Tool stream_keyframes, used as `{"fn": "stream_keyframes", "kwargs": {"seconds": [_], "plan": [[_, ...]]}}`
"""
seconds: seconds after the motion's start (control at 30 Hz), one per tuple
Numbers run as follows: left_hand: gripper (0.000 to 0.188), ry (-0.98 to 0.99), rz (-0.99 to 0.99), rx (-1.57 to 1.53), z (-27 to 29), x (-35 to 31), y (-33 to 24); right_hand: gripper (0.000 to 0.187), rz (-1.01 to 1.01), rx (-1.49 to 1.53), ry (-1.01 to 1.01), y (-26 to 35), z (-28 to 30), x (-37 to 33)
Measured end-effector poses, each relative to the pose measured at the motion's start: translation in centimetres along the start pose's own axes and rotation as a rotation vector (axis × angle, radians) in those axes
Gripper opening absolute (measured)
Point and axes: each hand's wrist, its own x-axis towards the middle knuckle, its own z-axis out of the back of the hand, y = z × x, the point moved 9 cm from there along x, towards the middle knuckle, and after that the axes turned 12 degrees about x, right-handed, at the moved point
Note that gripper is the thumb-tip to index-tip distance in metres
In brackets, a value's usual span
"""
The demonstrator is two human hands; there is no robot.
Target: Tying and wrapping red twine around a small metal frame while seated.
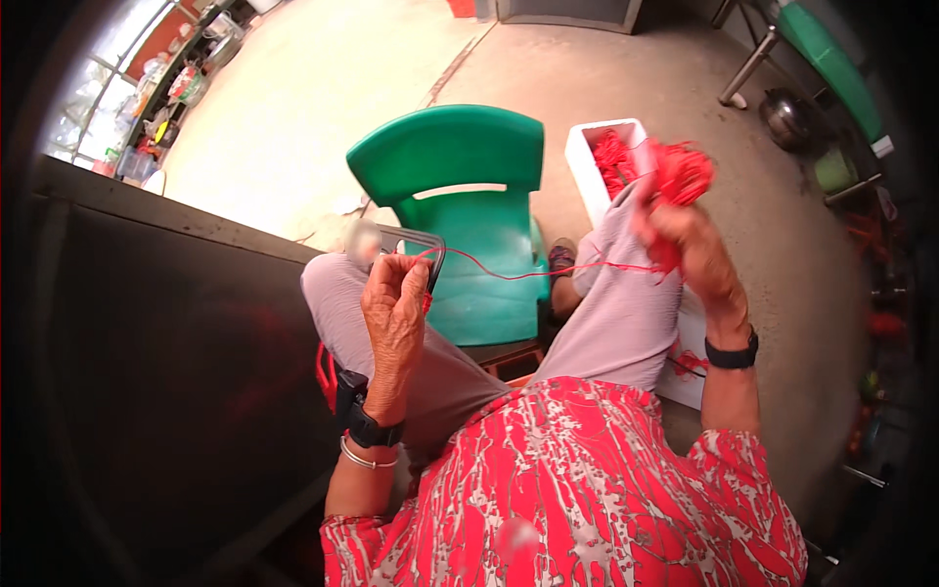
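My left hand [396, 308] is closed in a pinch on a thin red string [504, 277] above my left thigh. The string runs slackly across to the right, over the gap between my knees. There my right hand [693, 249] is wrapped round a bundle of red strings [683, 174], whose looped end fans out above the fist. Motion blurs this bundle a little. Just beyond my right knee stands a white box [584, 181] with more red strings [614, 161] inside. A bit of red shows below my left fingers; its shape is unclear.
A green plastic chair [484, 254] faces me between my knees, with a dark-rimmed object [430, 238] at its left edge. A dark panel [176, 362] rises on my left. Another white container [688, 328] sits beside my right thigh. A metal pot [785, 117] lies far right.
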Motion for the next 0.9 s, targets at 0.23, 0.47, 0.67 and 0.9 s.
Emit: {"fn": "stream_keyframes", "kwargs": {"seconds": [0.23, 0.47, 0.67, 0.9], "plan": [[0.008, -0.197, 0.212, -0.367, 2.7, -0.9, 1.6, 0.025, -0.152, -0.533, 0.92, -12.6, -16.9, -3.4], [0.008, -0.193, 0.312, -0.318, 3.7, -2.0, 2.0, 0.022, -0.443, 0.052, 0.409, -17.5, -19.4, 3.3], [0.004, -0.093, 0.229, -0.305, 2.7, -1.7, 1.8, 0.016, -0.29, 0.308, 0.446, -14.4, -21.1, 4.0], [0.004, -0.127, 0.168, -0.205, 2.9, -1.6, 0.6, 0.031, -0.358, 0.138, 0.507, -14.3, -20.1, 3.8]]}}
